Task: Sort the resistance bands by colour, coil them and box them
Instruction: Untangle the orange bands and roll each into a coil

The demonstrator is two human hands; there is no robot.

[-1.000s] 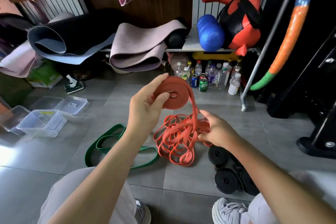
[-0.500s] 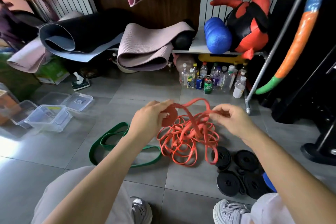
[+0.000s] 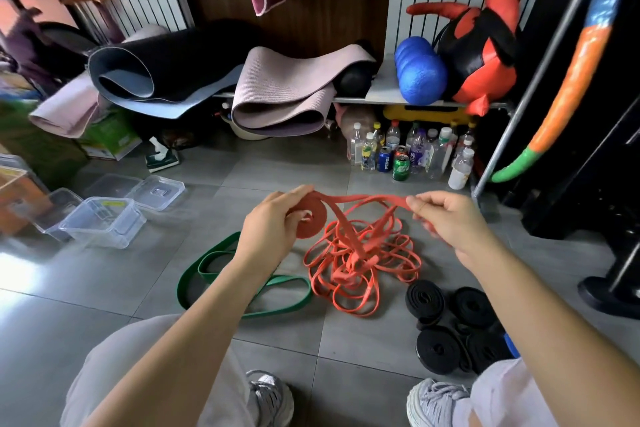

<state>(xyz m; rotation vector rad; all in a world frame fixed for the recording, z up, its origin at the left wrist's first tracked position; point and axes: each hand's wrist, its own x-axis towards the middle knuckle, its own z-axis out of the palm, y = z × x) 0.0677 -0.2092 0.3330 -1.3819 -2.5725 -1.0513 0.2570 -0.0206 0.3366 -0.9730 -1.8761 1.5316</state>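
My left hand (image 3: 273,229) grips a partly wound coil of orange band (image 3: 311,220) above the floor. The band's free length runs right from the coil to my right hand (image 3: 446,222), which pinches it and holds it stretched level. Under both hands lies a tangled heap of orange bands (image 3: 360,267). A green band (image 3: 242,288) lies loose on the tiles to the left of the heap. Several coiled black bands (image 3: 446,326) sit on the floor at the right, by my right knee.
Clear plastic boxes (image 3: 104,222) and their lids (image 3: 159,191) stand on the floor at the left. Bottles and cans (image 3: 408,152) line up under a shelf with rolled mats (image 3: 277,97) and a blue foam roller (image 3: 419,69). A metal rack pole (image 3: 512,118) rises at right.
My left hand has come down with the coil from chest height. My right hand left the heap, rose and moved right, pulling the free band out straight.
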